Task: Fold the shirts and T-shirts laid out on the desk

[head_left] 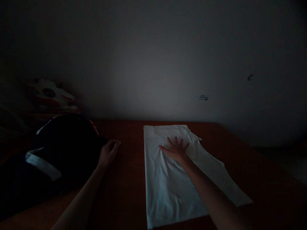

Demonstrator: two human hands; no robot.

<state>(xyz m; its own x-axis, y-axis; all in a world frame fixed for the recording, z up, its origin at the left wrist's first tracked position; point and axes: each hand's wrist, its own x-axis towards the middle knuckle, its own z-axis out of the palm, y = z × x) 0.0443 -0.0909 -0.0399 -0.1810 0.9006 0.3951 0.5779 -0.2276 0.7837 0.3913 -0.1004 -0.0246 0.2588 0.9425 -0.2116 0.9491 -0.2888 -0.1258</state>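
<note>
A white garment (177, 179) lies flat on the reddish-brown bench (127, 191), folded lengthwise into a long strip that runs from near the far edge of the bench toward the viewer. Its left edge is straight; its right side widens into a slanted flap, and a small notch shows at the far right corner. The right hand (176, 149) rests palm down on the far half of this garment, fingers spread apart and pointing away from the person, pressing flat on the cloth without gripping it. The bare forearm crosses the garment's right portion on its way back to the lower edge of the view.

The left hand (108, 154) lies on the bench well to the left of the white garment, with bare wood between them. Its fingers are loosely curled, and it sits at the edge of a dark garment (59, 153); whether it touches or grips that cloth cannot be told in the dim light. The dark garment forms a heap at the left of the bench, with pale stripes and a thin red trim showing along its folds.

Behind the heap, a red-and-white object (50, 95) sits against the plain wall (153, 64); its shape is too dark to identify. A small label (203, 98) is visible on the wall at right.
</note>
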